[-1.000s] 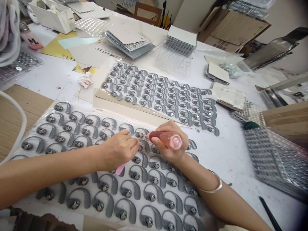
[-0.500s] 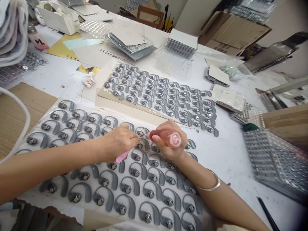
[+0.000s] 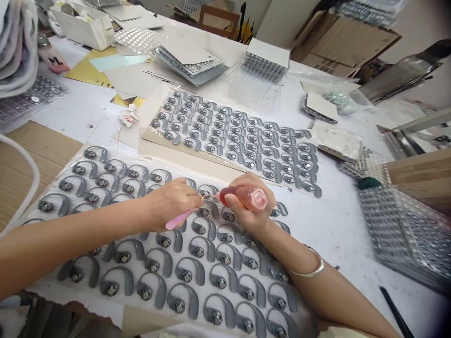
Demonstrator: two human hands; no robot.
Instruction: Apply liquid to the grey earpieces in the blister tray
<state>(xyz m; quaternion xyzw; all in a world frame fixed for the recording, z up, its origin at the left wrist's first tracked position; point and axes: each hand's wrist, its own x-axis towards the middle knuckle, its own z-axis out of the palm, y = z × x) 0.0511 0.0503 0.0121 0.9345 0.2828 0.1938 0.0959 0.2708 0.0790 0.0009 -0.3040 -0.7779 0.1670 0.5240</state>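
left hand [image 3: 179, 199] holds pink-handled tool [image 3: 177, 220] | right hand [image 3: 252, 209] holds red translucent bottle [image 3: 243, 196], long axis leftward | grey hook-shaped plastic earpiece [image 3: 205, 193] between them, left nearer, near white sheet's [image 3: 165, 165] far edge

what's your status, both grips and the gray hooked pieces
Left grip holds pink stick; right grip holds red bottle. Bottle's nozzle near a gray hooked piece, contact unclear. Left forearm covers some others.

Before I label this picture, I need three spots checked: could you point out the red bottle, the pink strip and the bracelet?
Red bottle [image 3: 244, 197]: head view, middle of its body.
Pink strip [image 3: 177, 220]: head view, its broad exposed part.
Bracelet [image 3: 321, 268]: head view, outer curve of its band.
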